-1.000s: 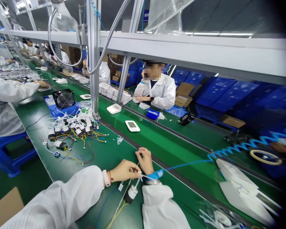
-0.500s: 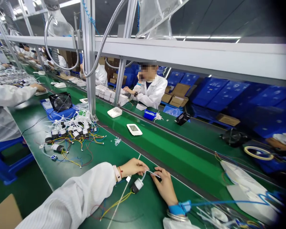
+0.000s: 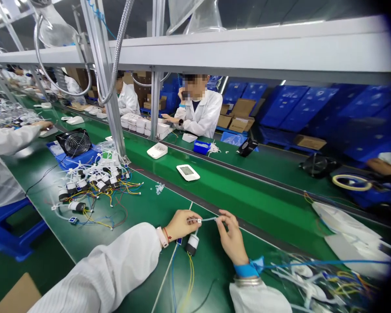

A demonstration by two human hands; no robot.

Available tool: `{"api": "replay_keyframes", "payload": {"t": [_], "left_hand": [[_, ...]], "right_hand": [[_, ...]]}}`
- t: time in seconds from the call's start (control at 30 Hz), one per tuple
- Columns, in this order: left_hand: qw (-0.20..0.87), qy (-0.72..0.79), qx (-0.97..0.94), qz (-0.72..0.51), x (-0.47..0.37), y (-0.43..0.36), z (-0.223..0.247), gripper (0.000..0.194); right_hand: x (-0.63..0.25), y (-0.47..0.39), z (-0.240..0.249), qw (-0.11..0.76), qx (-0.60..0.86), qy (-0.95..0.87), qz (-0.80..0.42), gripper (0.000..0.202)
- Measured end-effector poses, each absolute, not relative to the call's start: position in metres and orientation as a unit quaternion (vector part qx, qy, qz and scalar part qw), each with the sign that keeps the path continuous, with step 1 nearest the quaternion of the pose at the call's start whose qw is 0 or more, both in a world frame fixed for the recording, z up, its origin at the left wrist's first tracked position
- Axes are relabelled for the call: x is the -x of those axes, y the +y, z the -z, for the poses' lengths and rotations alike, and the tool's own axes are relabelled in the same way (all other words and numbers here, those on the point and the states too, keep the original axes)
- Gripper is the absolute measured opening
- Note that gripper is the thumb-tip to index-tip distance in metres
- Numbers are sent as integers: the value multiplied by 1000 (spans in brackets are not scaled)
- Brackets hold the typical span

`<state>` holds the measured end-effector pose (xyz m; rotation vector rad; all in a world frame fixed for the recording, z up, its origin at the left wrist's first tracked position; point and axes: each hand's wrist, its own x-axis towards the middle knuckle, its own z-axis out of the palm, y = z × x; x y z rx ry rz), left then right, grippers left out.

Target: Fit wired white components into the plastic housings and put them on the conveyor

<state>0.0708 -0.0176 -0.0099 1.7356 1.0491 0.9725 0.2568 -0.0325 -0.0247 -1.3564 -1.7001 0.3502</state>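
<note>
My left hand (image 3: 183, 224) is closed in a pinch on a small white tube connector (image 3: 199, 221). From that connector a thin translucent tube (image 3: 209, 219) runs level to the right, and my right hand (image 3: 231, 238) pinches its far end between thumb and fingertips. Below my left fingers, a small white-and-black motor pump (image 3: 192, 244) hangs or rests on a short tube, with yellow wires trailing toward me. A small blue part (image 3: 179, 240) shows beside my left wrist, partly hidden by it. Both hands are just above the green tabletop (image 3: 143, 248).
Several wired pumps (image 3: 91, 180) lie piled at left, near a black fan (image 3: 74, 142). Small clear rings (image 3: 159, 188) sit ahead. A white display housing (image 3: 188, 172) is on the green conveyor (image 3: 234, 195). Bagged parts (image 3: 303, 278) lie at right. A co-worker (image 3: 202, 108) sits opposite.
My right hand has moved slightly right, and the tube between my hands has gone from slanting to nearly level. The pump has swung more upright. The view has shifted a little.
</note>
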Motion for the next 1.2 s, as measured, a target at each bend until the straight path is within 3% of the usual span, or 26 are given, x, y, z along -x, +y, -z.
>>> {"api": "replay_keyframes", "payload": {"t": [0.3, 0.47, 1.07, 1.2], "left_hand": [[378, 438, -718, -386, -70, -19, 5, 18], [361, 421, -740, -381, -71, -21, 0, 18], [359, 411, -751, -373, -72, -21, 0, 17], [362, 408, -749, -375, -72, -22, -1, 18]], "right_hand": [[-226, -53, -19, 511, 515, -686, -60, 14], [-224, -46, -3, 431, 502, -734, -152, 14], [-224, -44, 9, 439, 523, -713, -158, 11], [-226, -43, 11, 470, 513, -684, -218, 11]]}}
